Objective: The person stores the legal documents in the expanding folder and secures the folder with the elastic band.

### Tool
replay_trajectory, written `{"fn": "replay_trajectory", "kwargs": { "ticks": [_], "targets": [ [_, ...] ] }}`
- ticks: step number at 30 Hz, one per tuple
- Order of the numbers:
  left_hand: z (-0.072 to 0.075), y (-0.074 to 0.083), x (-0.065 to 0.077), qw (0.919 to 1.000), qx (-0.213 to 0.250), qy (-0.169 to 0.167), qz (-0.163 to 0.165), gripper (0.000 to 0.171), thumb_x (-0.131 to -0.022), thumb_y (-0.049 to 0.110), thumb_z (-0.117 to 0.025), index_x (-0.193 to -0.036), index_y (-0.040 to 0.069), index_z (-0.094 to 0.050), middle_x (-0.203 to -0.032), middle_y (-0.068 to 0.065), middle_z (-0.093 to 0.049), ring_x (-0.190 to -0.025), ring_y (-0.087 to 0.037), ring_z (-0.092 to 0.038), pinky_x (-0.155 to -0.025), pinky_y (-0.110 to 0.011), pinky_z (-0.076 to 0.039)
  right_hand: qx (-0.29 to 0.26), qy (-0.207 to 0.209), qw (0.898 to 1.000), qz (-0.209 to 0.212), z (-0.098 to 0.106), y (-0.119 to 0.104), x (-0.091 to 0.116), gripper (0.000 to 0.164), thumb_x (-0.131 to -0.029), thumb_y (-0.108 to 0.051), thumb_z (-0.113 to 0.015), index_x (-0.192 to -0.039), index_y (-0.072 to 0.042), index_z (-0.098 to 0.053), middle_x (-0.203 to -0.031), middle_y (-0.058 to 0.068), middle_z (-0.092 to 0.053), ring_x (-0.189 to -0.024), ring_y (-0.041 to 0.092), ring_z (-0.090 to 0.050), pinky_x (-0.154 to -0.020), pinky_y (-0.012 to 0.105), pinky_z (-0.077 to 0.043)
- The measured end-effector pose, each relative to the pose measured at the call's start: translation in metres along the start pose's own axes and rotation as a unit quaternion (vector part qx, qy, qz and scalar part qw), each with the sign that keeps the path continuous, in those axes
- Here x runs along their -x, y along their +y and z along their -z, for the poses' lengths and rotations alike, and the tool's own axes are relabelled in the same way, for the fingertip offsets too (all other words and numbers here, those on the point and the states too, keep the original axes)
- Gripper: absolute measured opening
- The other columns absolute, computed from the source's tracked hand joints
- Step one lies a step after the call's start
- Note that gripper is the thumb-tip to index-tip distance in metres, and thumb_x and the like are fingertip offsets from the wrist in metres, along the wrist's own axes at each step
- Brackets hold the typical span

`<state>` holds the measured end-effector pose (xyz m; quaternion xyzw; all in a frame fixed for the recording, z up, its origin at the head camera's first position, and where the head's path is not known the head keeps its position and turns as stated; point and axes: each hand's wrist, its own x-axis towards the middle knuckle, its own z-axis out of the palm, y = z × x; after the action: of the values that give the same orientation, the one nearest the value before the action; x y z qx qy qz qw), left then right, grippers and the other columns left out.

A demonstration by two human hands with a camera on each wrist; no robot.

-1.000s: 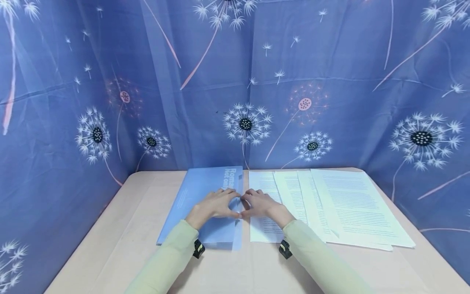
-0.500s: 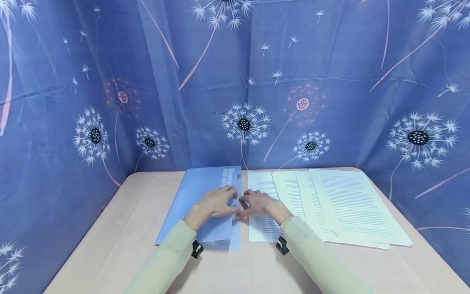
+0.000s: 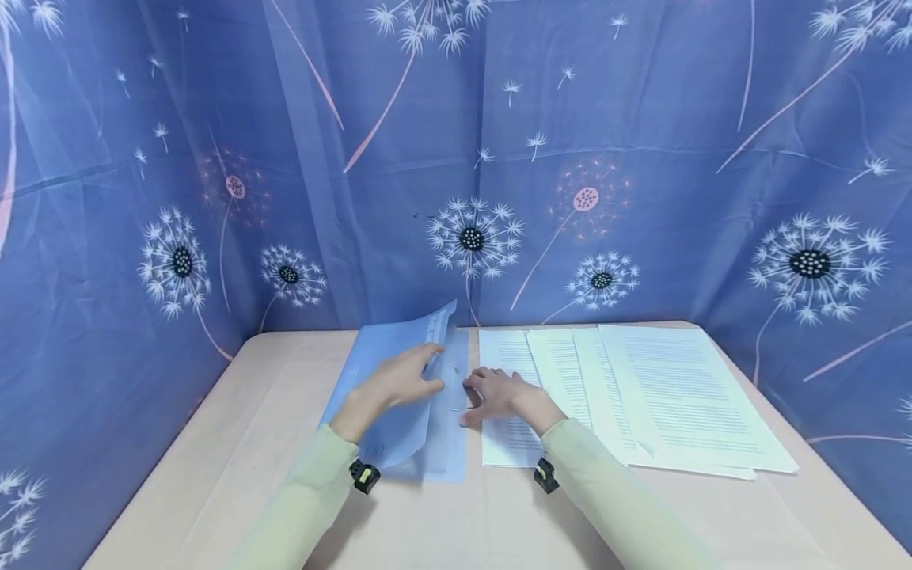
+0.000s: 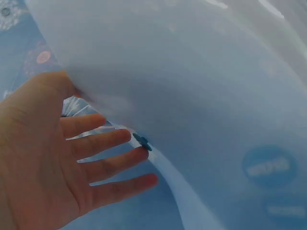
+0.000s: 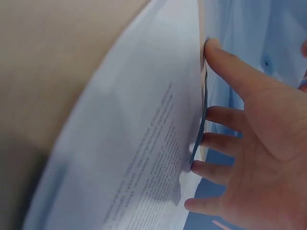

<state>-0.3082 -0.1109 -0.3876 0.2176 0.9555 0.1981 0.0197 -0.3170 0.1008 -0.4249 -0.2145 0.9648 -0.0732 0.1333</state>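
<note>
A blue plastic snap-button folder (image 3: 449, 463) lies on the table, its printed front cover (image 3: 381, 348) raised along the right side and curving up. My left hand (image 3: 402, 378) is at the cover's free edge, fingers spread. In the left wrist view, the fingertips (image 4: 148, 179) meet the edge beside a dark teal snap button (image 4: 142, 142). My right hand (image 3: 502, 393) is over the leftmost printed papers (image 3: 509, 451), its thumb and fingertips at the folder's right edge. Its fingers (image 5: 218, 172) look nearly straight in the right wrist view.
Several overlapping stacks of printed sheets (image 3: 701, 396) fan out to the right on the pale table (image 3: 492, 522). A blue dandelion-patterned curtain (image 3: 399, 198) encloses the table at the back and sides. Each wrist carries a small black camera (image 3: 365, 476).
My left hand has moved left, and the folder's front cover has lifted and peeled leftward, exposing the lower sheet. The right hand has stayed nearly in place.
</note>
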Motion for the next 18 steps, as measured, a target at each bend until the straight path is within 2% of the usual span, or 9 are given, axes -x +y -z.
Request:
{"fn": "replay_trajectory", "kwargs": {
  "ticks": [3, 7, 9, 11, 13, 16, 18],
  "targets": [
    [0.01, -0.002, 0.004, 0.9998, 0.013, 0.01, 0.013, 0.065, -0.089, 0.032, -0.06, -0.15, 0.015, -0.044, -0.144, -0.009, -0.056, -0.13, -0.03, -0.055, -0.103, -0.047, -0.047, -0.002, 0.003, 1.0, 0.0, -0.001, -0.001, 0.0, 0.081, -0.082, -0.06, -0.071, -0.148, -0.018, -0.047, -0.157, 0.008, -0.039, -0.144, 0.037, -0.036, -0.112, 0.066, -0.027],
    [0.026, -0.006, 0.009, 0.9991, 0.028, 0.024, 0.02, 0.062, -0.089, 0.03, -0.06, -0.148, 0.015, -0.048, -0.133, -0.01, -0.065, -0.102, -0.022, -0.067, -0.083, -0.038, -0.053, -0.007, 0.002, 1.0, 0.001, -0.001, -0.001, 0.0, 0.081, -0.082, -0.059, -0.071, -0.148, -0.018, -0.047, -0.157, 0.008, -0.038, -0.144, 0.037, -0.036, -0.112, 0.066, -0.027],
    [0.033, -0.007, 0.011, 0.9984, 0.043, 0.031, 0.019, 0.06, -0.089, 0.028, -0.06, -0.147, 0.014, -0.049, -0.13, -0.013, -0.066, -0.088, -0.017, -0.066, -0.074, -0.033, -0.051, -0.011, 0.003, 1.0, 0.004, 0.0, 0.0, 0.0, 0.08, -0.083, -0.057, -0.072, -0.147, -0.017, -0.047, -0.157, 0.008, -0.039, -0.144, 0.038, -0.036, -0.112, 0.066, -0.027],
    [0.039, -0.009, 0.013, 0.9971, 0.065, 0.035, 0.021, 0.058, -0.09, 0.025, -0.06, -0.146, 0.012, -0.05, -0.129, -0.016, -0.066, -0.075, -0.02, -0.065, -0.065, -0.031, -0.049, -0.013, 0.005, 1.0, 0.006, 0.0, 0.0, 0.001, 0.08, -0.082, -0.057, -0.072, -0.147, -0.016, -0.048, -0.157, 0.009, -0.039, -0.143, 0.038, -0.036, -0.112, 0.067, -0.027],
    [0.044, -0.011, 0.016, 0.9956, 0.083, 0.038, 0.019, 0.057, -0.091, 0.022, -0.059, -0.146, 0.01, -0.05, -0.129, -0.019, -0.065, -0.078, -0.023, -0.067, -0.063, -0.029, -0.047, -0.011, 0.005, 1.0, 0.007, 0.0, 0.0, 0.001, 0.08, -0.082, -0.057, -0.072, -0.147, -0.017, -0.047, -0.157, 0.008, -0.039, -0.144, 0.038, -0.036, -0.112, 0.067, -0.027],
    [0.051, -0.014, 0.019, 0.9921, 0.118, 0.034, 0.027, 0.056, -0.093, 0.021, -0.058, -0.147, 0.009, -0.048, -0.133, -0.022, -0.062, -0.094, -0.03, -0.069, -0.063, -0.029, -0.051, -0.011, 0.004, 1.0, 0.007, -0.001, 0.0, 0.001, 0.08, -0.083, -0.057, -0.072, -0.148, -0.017, -0.047, -0.157, 0.007, -0.039, -0.144, 0.037, -0.035, -0.112, 0.066, -0.026],
    [0.056, -0.017, 0.022, 0.9903, 0.13, 0.038, 0.03, 0.055, -0.094, 0.02, -0.057, -0.147, 0.009, -0.048, -0.134, -0.022, -0.062, -0.1, -0.028, -0.07, -0.064, -0.03, -0.055, -0.011, 0.003, 1.0, 0.006, -0.001, 0.0, 0.001, 0.081, -0.083, -0.058, -0.071, -0.148, -0.018, -0.046, -0.157, 0.007, -0.038, -0.144, 0.037, -0.035, -0.112, 0.066, -0.026]
  ]
}}
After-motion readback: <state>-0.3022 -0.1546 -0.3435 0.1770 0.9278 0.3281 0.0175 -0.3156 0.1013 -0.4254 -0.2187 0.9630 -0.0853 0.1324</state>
